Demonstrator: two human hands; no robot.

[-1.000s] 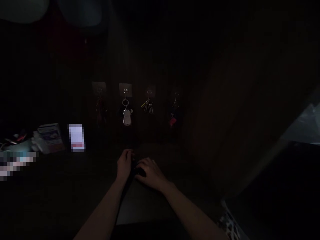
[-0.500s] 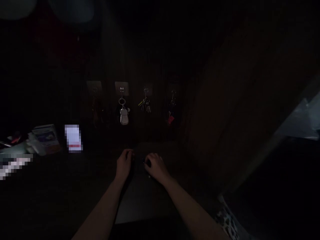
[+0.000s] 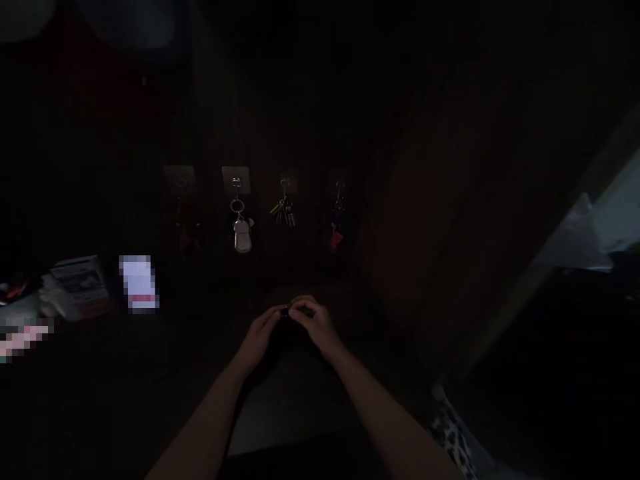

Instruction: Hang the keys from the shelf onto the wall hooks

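Note:
In the dim light my left hand [image 3: 261,333] and my right hand [image 3: 318,325] meet just above a dark surface [image 3: 285,420]. Their fingertips pinch a small dark thing [image 3: 285,312] with a faint glint. It is too dark and too small to name. Both hands are closed, thumbs toward each other. Beyond them several key sets hang on wall hooks: a pale bear-shaped key fob [image 3: 243,235], a bunch of keys [image 3: 285,212], and a key ring with a red tag [image 3: 336,240].
To the left stands a printed box [image 3: 83,287] beside a bright blurred rectangle [image 3: 140,283]. A dark, reddish hanging thing [image 3: 187,230] is hard to make out. On the right, a clear plastic bag [image 3: 577,237] and a black-and-white patterned cloth [image 3: 453,433] show.
My hands were apart and have come together at the small dark thing. The view has shifted slightly, so the wall hooks sit a little further left.

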